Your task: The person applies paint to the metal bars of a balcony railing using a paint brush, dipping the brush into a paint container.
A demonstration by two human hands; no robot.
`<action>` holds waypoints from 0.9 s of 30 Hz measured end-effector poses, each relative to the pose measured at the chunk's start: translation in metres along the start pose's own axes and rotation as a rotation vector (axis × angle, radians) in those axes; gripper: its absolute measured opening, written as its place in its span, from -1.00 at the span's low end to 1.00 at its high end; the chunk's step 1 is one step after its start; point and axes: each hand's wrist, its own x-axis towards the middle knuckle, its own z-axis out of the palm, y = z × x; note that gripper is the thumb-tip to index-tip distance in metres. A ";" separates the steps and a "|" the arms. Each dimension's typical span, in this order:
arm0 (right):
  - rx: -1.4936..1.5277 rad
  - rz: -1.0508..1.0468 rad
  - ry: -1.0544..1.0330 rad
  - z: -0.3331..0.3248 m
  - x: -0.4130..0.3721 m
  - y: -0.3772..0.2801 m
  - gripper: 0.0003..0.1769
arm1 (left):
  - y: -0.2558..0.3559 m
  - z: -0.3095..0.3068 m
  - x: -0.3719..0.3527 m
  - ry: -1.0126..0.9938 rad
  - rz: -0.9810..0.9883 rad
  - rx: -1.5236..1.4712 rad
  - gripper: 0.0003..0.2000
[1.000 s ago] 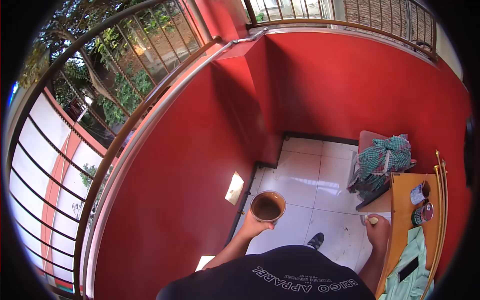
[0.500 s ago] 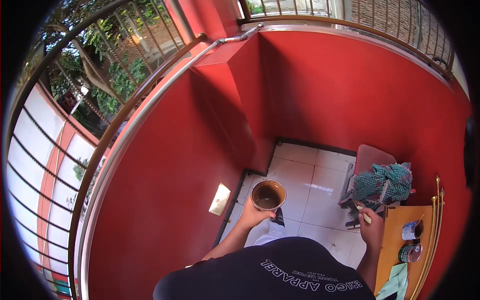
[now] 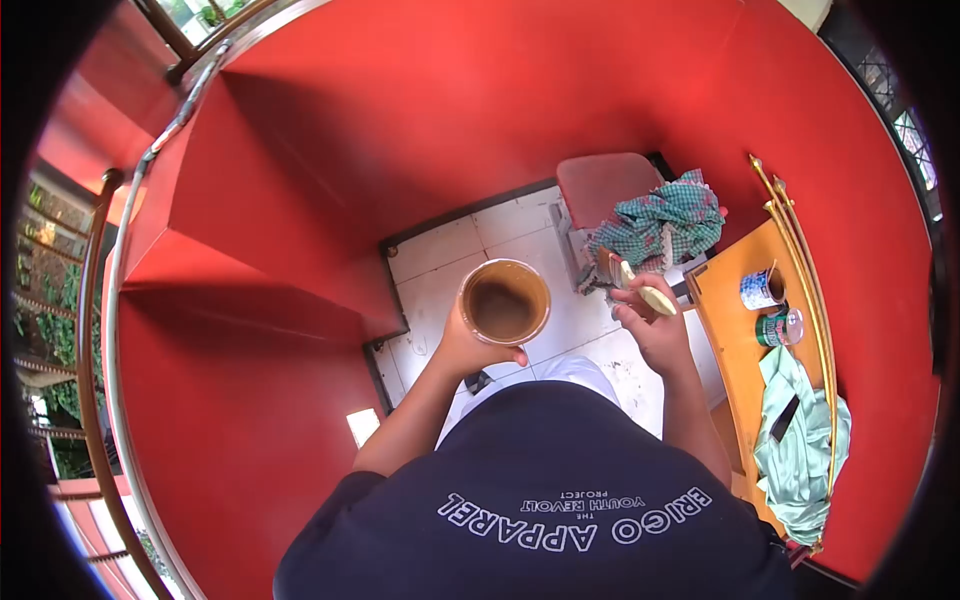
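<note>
Cup [image 3: 505, 305], brown inside, is held mouth-up by the left grip [image 3: 478, 348], wrapped around its side. Paintbrush [image 3: 656, 299] is held by its pale handle in the closed right grip [image 3: 655, 338], near the tabletop [image 3: 722, 325].

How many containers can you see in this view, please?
3: the cup in the left hand, the blue can on the table, and the green can beside it. Others could be hidden from this view.
</note>
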 end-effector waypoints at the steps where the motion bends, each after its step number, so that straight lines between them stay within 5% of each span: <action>1: 0.003 0.013 -0.006 0.000 0.004 -0.001 -0.48 | -0.004 0.004 0.013 -0.053 -0.014 0.038 0.11; 5: -0.071 0.044 -0.047 0.005 0.026 -0.014 -0.20 | -0.015 0.033 0.060 -0.128 -0.070 0.054 0.10; 11: -0.212 -0.244 -0.043 -0.001 0.084 -0.004 0.04 | -0.030 0.073 0.106 -0.062 -0.108 0.095 0.23; 20: -0.151 -0.292 -0.149 -0.078 0.189 0.015 0.11 | -0.071 0.153 0.197 0.052 -0.109 0.116 0.29; 27: -0.061 -0.311 -0.027 -0.110 0.229 0.013 0.06 | -0.088 0.199 0.244 -0.030 -0.030 0.012 0.25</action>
